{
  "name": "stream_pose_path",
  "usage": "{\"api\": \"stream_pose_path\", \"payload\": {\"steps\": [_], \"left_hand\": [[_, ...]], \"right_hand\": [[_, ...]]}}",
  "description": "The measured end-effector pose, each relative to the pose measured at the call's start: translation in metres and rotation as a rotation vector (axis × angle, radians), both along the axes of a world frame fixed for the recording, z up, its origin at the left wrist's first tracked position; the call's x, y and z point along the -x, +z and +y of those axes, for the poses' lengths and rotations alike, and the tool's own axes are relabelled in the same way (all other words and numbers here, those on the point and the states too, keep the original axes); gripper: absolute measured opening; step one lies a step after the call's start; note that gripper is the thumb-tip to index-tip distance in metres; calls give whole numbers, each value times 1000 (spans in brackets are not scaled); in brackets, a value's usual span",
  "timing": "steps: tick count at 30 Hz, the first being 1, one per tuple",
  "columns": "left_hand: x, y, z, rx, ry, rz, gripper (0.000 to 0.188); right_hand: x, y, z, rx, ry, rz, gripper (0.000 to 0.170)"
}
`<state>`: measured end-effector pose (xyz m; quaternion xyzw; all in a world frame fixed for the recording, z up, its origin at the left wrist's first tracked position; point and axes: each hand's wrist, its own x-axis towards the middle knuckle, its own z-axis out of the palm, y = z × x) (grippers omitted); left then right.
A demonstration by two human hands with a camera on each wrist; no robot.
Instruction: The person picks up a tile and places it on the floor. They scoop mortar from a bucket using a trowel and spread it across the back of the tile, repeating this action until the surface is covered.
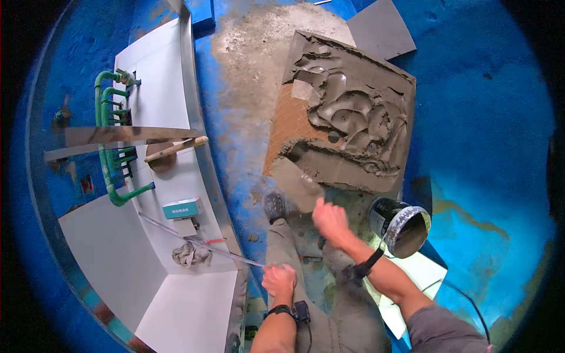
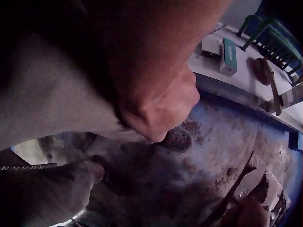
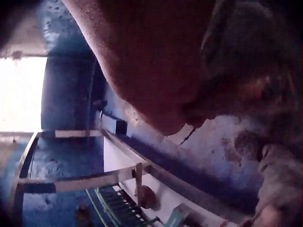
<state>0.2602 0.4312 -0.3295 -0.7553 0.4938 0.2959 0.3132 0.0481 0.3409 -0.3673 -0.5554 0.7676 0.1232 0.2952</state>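
In the head view my right hand [image 1: 332, 223] grips a mortar-smeared trowel [image 1: 294, 183] at the near left edge of a large tile [image 1: 279, 126]. Thick grey mortar [image 1: 359, 112] covers most of that tile in swirls and ridges, leaving an orange-brown strip bare. My left hand [image 1: 279, 279] is curled into a fist over my left leg, near the knee. The end of a marked measuring strip [image 1: 200, 242] comes right up to this fist. In the left wrist view the fist [image 2: 163, 113] shows from behind, its palm hidden.
A bucket [image 1: 406, 229] stands right of my right forearm. At left, a white-panelled frame [image 1: 153, 88] holds green pipes [image 1: 106, 147], a teal box [image 1: 181, 209], a crumpled cloth [image 1: 191, 254] and a wooden-handled tool [image 1: 176, 149]. A grey sheet [image 1: 381, 29] lies beyond the tile.
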Motion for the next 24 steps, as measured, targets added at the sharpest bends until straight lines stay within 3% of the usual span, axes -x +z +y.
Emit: {"api": "stream_pose_path", "payload": {"steps": [2, 4, 7, 9, 10, 12, 16, 18, 20, 24], "left_hand": [[1, 2, -3, -25, -7, -4, 46], [-2, 4, -1, -8, -15, 18, 46], [-5, 0, 2, 12, -1, 14, 46], [-6, -4, 3, 13, 4, 21, 46], [-6, -5, 4, 7, 15, 24, 47], [-6, -4, 2, 7, 20, 27, 47], [-7, -12, 7, 4, 27, 2, 47], [-7, -15, 10, 2, 32, -6, 47], [-6, -15, 11, 3, 38, -16, 48], [-7, -11, 7, -27, 20, -21, 47]], "right_hand": [[41, -3, -12, 104, 266, 199, 3], [86, -21, -35, 223, 387, 282, 5], [122, -37, -65, 290, 313, 344, 6], [127, -34, -75, 185, 82, 145, 13], [122, -31, -69, 186, 84, 148, 13], [91, -18, -36, 110, -277, 12, 23], [14, -85, 35, 246, -835, -353, 32], [-39, -75, 18, 139, -1047, -608, 32], [-71, -54, -12, 99, -1106, -767, 24], [-49, -35, -20, 5, -1095, -859, 29]]}}
